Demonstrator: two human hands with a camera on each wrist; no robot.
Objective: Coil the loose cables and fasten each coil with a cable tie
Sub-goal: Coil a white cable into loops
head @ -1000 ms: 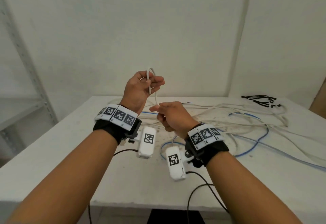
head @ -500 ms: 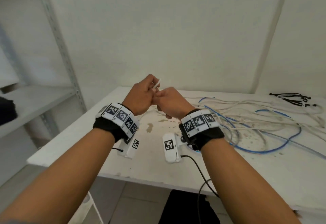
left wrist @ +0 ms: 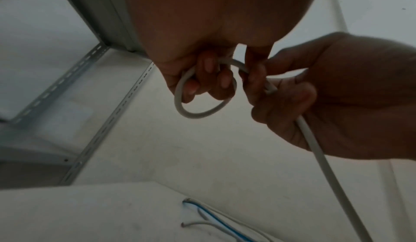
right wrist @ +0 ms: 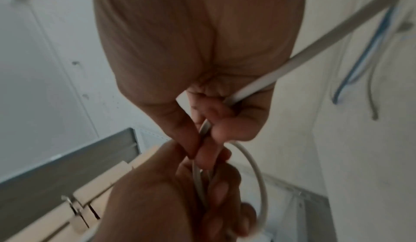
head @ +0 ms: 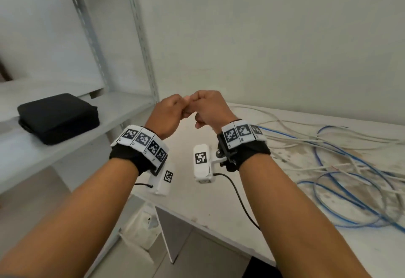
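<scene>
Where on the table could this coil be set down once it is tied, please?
The table's near-left corner, below both wrists and left of the blue cables, is bare. The right half is crowded with tangled white cables. The shelf has bare board around the black case.

White table (head: 219,207): tangled white and blue cables (head: 341,168). Shelf (head: 26,157): black case (head: 58,117).

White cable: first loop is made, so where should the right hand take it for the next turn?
Judging by the wrists, grip the straight run of the white cable just below the right hand, coming from the table side. It hangs free there, while the small loop sits pinched in the left hand, so sliding down should feed slack.
</scene>
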